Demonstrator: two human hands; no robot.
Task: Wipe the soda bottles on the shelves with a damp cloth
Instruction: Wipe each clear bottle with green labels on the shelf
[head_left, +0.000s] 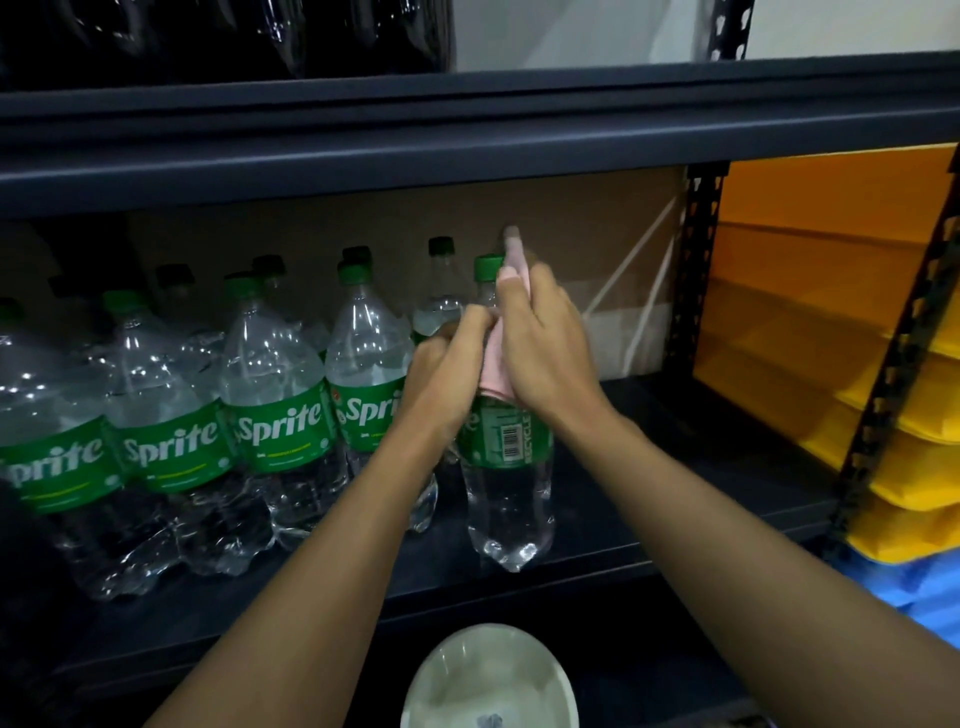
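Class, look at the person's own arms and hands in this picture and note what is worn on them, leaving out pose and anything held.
Both arms are bare: no sleeve shows on the left forearm or the right forearm down to the picture's edge. The left hand and right hand wear no gloves. No watch, bracelet or ring shows on the parts in view.

Bottles (275, 395) stand in rows on the shelf (675, 467) — a lone bottle (506, 493) just right of them, a bowl (488, 675) below.
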